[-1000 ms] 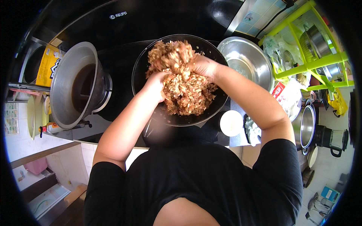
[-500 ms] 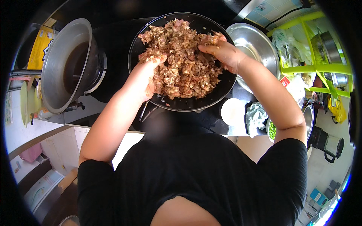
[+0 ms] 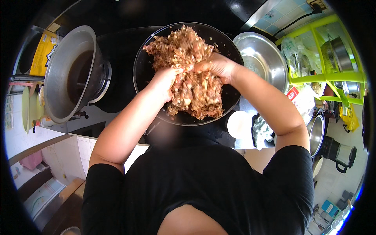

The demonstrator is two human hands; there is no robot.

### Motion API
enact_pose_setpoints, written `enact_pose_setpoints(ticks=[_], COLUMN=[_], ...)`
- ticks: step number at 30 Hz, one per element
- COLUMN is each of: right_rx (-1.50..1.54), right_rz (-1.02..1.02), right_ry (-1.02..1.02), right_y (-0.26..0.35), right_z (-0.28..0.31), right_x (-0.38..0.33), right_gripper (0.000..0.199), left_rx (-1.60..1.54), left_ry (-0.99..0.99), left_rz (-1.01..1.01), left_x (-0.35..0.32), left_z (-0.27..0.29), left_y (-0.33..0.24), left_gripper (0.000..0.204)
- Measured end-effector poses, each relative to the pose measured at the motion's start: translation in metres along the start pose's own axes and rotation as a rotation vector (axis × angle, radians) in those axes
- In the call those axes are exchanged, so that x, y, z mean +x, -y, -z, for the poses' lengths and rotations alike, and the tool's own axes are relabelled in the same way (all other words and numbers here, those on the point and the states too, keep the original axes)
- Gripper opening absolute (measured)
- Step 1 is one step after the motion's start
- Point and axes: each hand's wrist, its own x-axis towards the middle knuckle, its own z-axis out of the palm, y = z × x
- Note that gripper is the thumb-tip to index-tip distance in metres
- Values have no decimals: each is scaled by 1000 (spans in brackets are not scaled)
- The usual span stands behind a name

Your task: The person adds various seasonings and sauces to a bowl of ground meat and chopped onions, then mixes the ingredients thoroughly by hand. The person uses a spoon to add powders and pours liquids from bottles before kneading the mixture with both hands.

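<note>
A wide black pan (image 3: 229,93) holds a heap of brown-pink minced meat (image 3: 197,100) flecked with pale bits. Both of my hands are sunk in the heap, their thumbs almost meeting at its middle. My left hand (image 3: 165,83) curls into the meat from the near left side, its fingertips buried. From the right, my right hand (image 3: 219,67) closes round the meat, with most of its fingers hidden underneath. The heap is blurred by motion between and below the hands.
At the left, a large grey metal pot (image 3: 55,80) holds dark liquid. Right of the pan stand a steel bowl (image 3: 270,53) and a green rack (image 3: 309,79). A white round object (image 3: 238,124) and a crumpled cloth (image 3: 262,132) lie near the counter's front edge.
My hands have come together from the pan's two sides toward the middle of the meat. The heap is squeezed narrower and taller between them.
</note>
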Motion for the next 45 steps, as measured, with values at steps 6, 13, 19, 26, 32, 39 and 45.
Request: enact_pose_setpoints(ticks=[6,13,19,26,32,39,45], right_rx=[-414,-988,-1279,-352,64,-66,-371], right_rz=[281,210,365,-47,-126,98,190], right_ry=[-169,-260,-113,137,120,-2,-311], right_y=[12,52,62,15,3,30,45], right_z=[3,-16,11,31,28,9,-17], right_x=[-6,-13,42,90,81,26,-28], right_gripper=[29,37,69,87,34,18,34], left_rx=[-256,-168,-246,-315,-392,-139,293], left_ry=[-4,-109,-65,-69,68,-49,-20], left_rz=[-201,-96,-187,-90,-94,-220,-293], left_x=[-23,-47,-32,13,51,-7,-20], left_z=[-13,2,17,24,34,-13,-4], left_y=[-8,-6,5,-10,1,-28,-22], left_gripper=[23,32,29,28,23,21,22])
